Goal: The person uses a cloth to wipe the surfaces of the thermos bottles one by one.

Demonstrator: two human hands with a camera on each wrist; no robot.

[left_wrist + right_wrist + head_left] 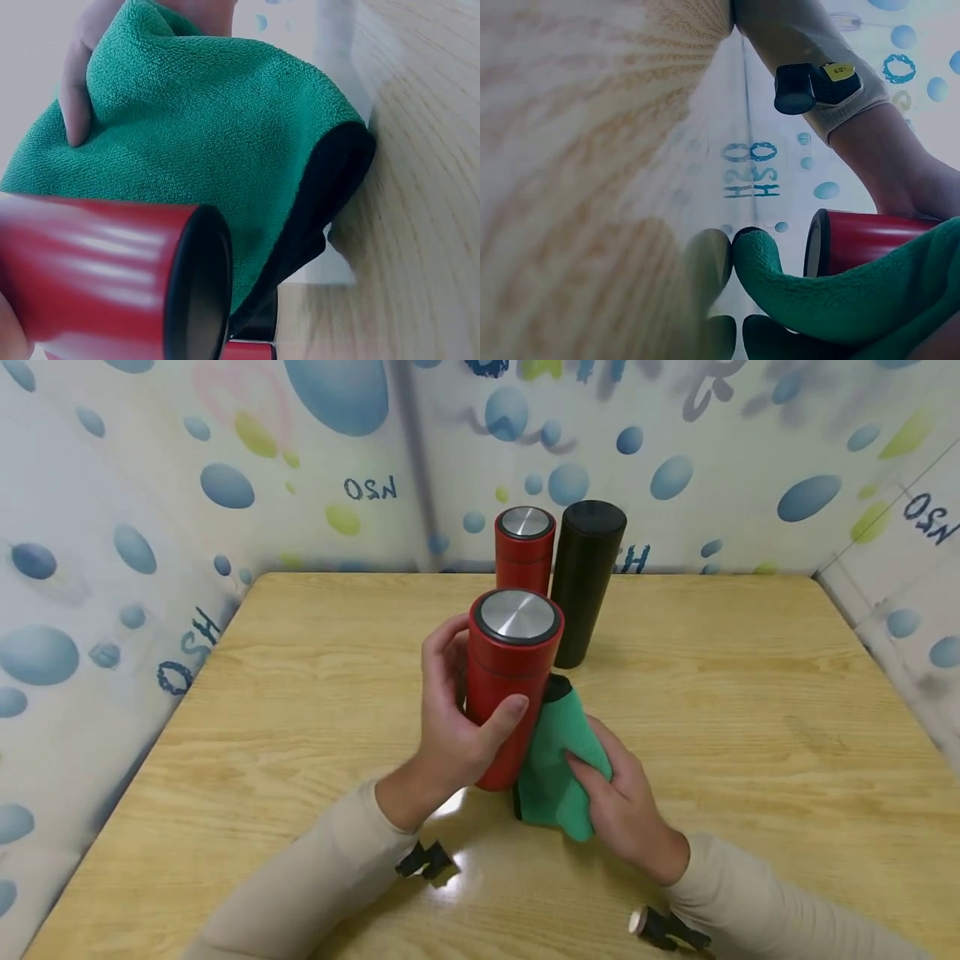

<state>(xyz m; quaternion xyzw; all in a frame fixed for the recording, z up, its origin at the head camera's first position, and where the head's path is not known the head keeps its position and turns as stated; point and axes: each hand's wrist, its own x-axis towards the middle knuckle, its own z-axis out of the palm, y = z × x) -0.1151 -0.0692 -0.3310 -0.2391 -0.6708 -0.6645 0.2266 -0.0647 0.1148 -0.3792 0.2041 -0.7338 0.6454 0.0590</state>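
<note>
My left hand (457,727) grips a red thermos bottle (516,693) with a silver-topped lid, thumb across its near side. The wrist views show the bottle's dark-rimmed base raised off the table. In my right hand (626,802) is a green terry cloth (562,760) with black edging, pinched between thumb and fingers. The cloth lies along the right side of the bottle. Its lower edge hangs close over the tabletop in the right wrist view, folded at the tip. The left hand's fingertips are hidden behind the bottle.
Behind the held bottle stand a second red thermos (525,552) and a taller black thermos (588,581), side by side on the wooden table (300,693). Walls (465,460) with a blue bubble pattern rise at the back and sides. Both wrists carry small black camera mounts (423,860).
</note>
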